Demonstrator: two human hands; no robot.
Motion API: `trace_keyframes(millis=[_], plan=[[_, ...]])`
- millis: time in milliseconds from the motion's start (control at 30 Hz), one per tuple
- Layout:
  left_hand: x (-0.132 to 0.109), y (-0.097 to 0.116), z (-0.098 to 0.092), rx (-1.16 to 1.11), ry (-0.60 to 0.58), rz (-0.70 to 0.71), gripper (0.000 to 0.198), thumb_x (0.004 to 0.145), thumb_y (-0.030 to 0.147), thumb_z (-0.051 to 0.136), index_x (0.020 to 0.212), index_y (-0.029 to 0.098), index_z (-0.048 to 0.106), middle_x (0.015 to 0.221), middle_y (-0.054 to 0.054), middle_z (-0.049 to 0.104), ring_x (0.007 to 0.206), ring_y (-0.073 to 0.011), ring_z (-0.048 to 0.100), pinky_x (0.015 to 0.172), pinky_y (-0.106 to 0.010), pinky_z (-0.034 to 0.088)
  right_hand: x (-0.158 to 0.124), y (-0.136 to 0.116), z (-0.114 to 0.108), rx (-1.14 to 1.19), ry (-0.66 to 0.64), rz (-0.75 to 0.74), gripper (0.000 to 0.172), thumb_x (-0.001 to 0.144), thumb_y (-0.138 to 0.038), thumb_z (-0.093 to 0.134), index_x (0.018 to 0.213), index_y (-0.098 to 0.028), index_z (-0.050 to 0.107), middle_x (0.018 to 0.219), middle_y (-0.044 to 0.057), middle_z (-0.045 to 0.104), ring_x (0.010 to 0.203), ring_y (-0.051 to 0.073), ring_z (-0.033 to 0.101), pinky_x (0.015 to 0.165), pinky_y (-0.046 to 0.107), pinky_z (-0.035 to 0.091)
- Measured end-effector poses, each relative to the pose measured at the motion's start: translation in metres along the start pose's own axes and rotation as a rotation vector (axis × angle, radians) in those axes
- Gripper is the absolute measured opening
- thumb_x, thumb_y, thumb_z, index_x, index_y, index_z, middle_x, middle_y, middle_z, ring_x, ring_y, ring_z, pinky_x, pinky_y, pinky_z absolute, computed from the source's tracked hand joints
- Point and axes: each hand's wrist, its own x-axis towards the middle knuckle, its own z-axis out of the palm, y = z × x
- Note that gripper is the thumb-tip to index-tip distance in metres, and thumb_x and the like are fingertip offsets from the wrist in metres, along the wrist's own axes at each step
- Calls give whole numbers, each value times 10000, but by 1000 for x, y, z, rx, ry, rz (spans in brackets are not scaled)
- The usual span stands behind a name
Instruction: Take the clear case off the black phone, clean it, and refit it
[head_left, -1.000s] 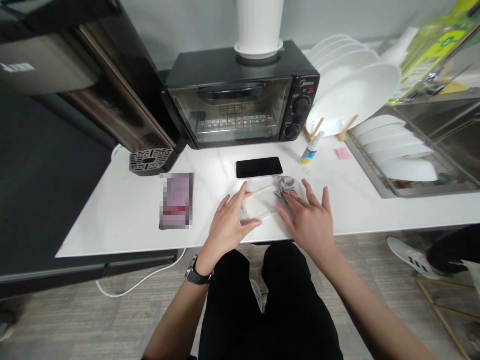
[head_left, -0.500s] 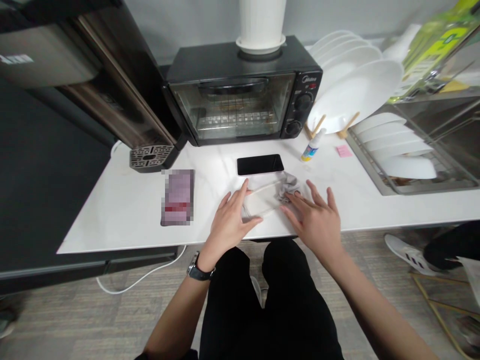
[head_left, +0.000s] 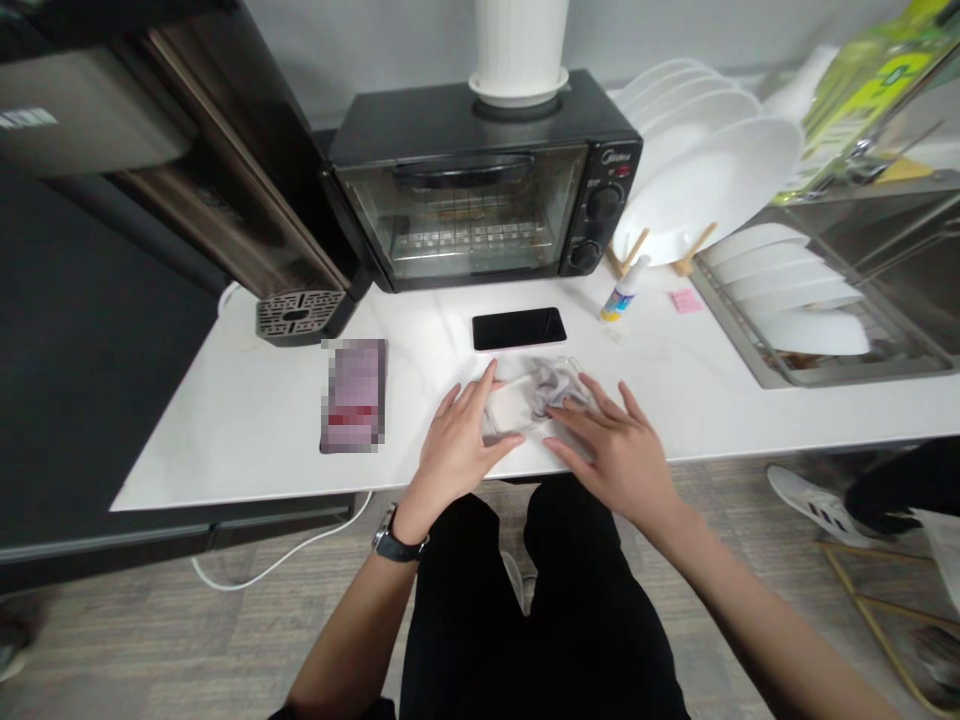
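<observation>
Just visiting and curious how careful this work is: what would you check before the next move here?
1. Left hand grips the clear case by its end: ok.
2. Right hand lies with fingers flat on the grey cloth: ok.
3. Cloth rests on the case: ok.
4. Case lies wholly on the white counter: ok.
5. Black phone is clear of both hands: ok.
6. Case free of smudges: cannot tell.

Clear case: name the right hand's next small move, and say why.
Probably slide the right hand with the grey cloth leftward along the clear case, toward the left hand. The cloth lies bunched on the case's right half under flat fingertips, the left hand's grip steadies the other end on the white counter, and that stretch lies bare.
</observation>
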Motion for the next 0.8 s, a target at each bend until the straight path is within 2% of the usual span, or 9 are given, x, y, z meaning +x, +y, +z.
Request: trace_keyframes(millis=[67, 133, 233, 300, 367, 500, 633, 700, 800], plan=[[1, 0, 0, -10, -13, -6, 1105, 938, 328, 839, 1779, 369, 123, 1601, -63, 658, 1518, -310, 589, 1357, -575, 341, 6, 10, 1, -87, 56, 75, 476, 1132, -502, 551, 1397, -171, 767, 1369, 152, 804, 1586, 437, 498, 1302, 774, 336], [1, -1, 0, -21, -29, -4, 1090, 948, 330, 824, 1779, 374, 121, 1617, -54, 644, 1533, -304, 575, 1384, -582, 286, 18, 8, 9, -100, 80, 107, 550, 1112, -543, 584, 1433, -124, 738, 1401, 191, 781, 1603, 462, 463, 1313, 782, 295], [3, -1, -2, -19, -42, 2, 1039, 956, 324, 796, 1780, 345, 165, 1614, -79, 639, 1506, -314, 597, 1373, -573, 316, 32, -18, 25, 48, 32, -1, 652, 1069, -626, 626, 1433, -94, 726, 1426, 209, 765, 1606, 451, 463, 1322, 725, 339], [3, -1, -3, -11, -49, -4, 1008, 953, 288, 773, 1779, 315, 196, 1591, -105, 647, 1474, -319, 622, 1346, -555, 371, 32, -37, 31, 158, -15, -110, 636, 1061, -649, 624, 1397, -123, 748, 1408, 186, 780, 1589, 421, 500, 1319, 683, 382], [3, -1, -3, -4, -48, -10, 999, 949, 269, 763, 1777, 311, 207, 1575, -107, 655, 1471, -317, 623, 1339, -546, 388, 24, -44, 28, 200, -36, -152, 572, 1074, -635, 608, 1380, -176, 761, 1395, 141, 795, 1577, 398, 522, 1318, 680, 396], [1, -1, -1, -3, -36, -3, 1028, 957, 344, 802, 1773, 354, 177, 1625, -66, 632, 1550, -307, 556, 1394, -564, 289, 2, -18, 8, 62, 1, -20, 398, 1126, -503, 550, 1374, -287, 775, 1368, 84, 810, 1583, 368, 520, 1323, 683, 393], [1, -1, -1, -10, -56, -3, 1024, 965, 357, 806, 1770, 355, 174, 1638, -54, 623, 1559, -293, 551, 1416, -559, 234, 5, 14, 2, -96, 71, 104, 449, 1129, -483, 552, 1380, -187, 777, 1355, 154, 809, 1593, 426, 492, 1322, 756, 321], [2, -1, -1, -13, -57, 0, 1019, 966, 351, 805, 1769, 361, 179, 1631, -54, 628, 1548, -290, 562, 1411, -560, 246, 17, 14, 10, -78, 75, 94, 534, 1111, -526, 587, 1409, -114, 751, 1389, 200, 785, 1598, 446, 477, 1318, 752, 325], [2, 0, -3, -8, -40, 12, 1017, 965, 357, 808, 1769, 368, 185, 1619, -69, 636, 1535, -298, 576, 1392, -565, 296, 30, -3, 24, 33, 37, 3, 640, 1073, -584, 640, 1441, -67, 720, 1425, 233, 759, 1610, 444, 459, 1320, 716, 360]])
